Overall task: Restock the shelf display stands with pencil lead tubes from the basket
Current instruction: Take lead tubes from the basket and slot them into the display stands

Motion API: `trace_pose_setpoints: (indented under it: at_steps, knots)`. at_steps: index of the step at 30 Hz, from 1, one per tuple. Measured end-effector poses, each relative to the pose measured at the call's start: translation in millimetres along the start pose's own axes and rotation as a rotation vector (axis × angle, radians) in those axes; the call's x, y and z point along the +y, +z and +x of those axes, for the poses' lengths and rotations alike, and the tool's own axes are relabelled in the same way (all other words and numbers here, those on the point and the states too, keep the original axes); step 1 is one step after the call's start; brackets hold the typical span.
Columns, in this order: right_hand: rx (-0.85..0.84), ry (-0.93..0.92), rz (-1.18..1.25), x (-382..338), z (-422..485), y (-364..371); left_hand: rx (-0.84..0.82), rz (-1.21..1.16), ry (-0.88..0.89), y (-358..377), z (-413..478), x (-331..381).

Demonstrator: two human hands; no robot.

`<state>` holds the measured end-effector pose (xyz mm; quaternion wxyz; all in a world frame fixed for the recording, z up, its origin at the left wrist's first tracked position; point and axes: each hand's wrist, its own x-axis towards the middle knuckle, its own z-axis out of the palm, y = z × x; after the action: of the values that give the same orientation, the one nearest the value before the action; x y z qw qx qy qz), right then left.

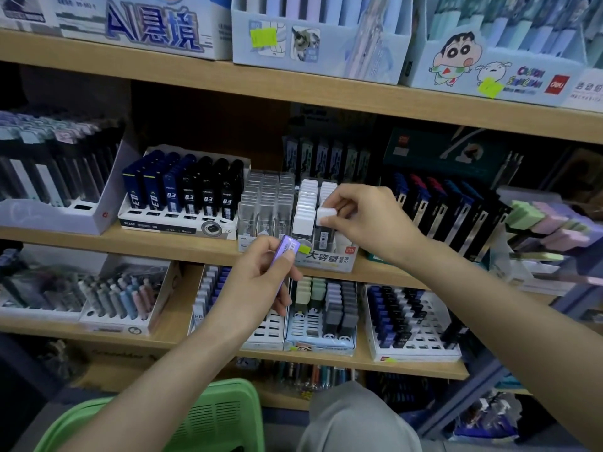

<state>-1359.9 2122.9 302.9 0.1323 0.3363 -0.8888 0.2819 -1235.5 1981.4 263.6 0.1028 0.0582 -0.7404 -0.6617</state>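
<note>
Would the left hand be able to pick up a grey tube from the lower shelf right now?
Probably not yet: the left hand already grips a purple tube, though nothing blocks the way to the grey tubes.

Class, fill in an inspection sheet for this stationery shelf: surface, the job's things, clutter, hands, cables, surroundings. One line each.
Surface: wooden shelf board, packed with display stands.
Job's things: white-capped lead tube at the front of the clear display stand; purple lead tube held in front of it; green basket below, contents not visible.
Clutter: nothing seen.
Grippers: left hand grips the purple lead tube; right hand pinches the white-capped lead tube by its cap.
Cables: nothing seen.
Surroundings: dark lead cases in the stand to the left; cartoon-printed pen boxes on the shelf above.
</note>
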Motion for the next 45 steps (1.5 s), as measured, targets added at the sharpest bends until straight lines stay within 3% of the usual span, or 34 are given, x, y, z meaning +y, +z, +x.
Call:
trace_pose_setpoints:
  at_steps: [11, 21, 32, 36, 38, 41, 45]
  knots:
    - [0.041, -0.116, -0.293, -2, -4, 0, -0.013, -0.052, -0.057, 2, 1, -3]
    - [0.029, -0.004, -0.017, -2, 4, -2, -0.003, -0.061, -0.085, -1, -1, -3]
    - [0.028, -0.080, -0.237, -9, -5, -2, -0.045, -0.013, -0.059, -1, -5, 2]
    - [0.157, -0.089, -0.029, -21, -15, -5, -0.055, 0.080, -0.008, -4, -3, 2]
    - [0.073, -0.081, 0.086, -31, -27, -9, -0.078, 0.121, 0.010, -6, -2, 2]
    - [-0.200, -0.095, 0.110, -37, -46, -8, -0.122, 0.119, 0.021, -7, -3, 6]
    - [-0.225, -0.040, 0.173, -26, -61, 0, -0.050, 0.042, 0.036, -7, -4, 10]
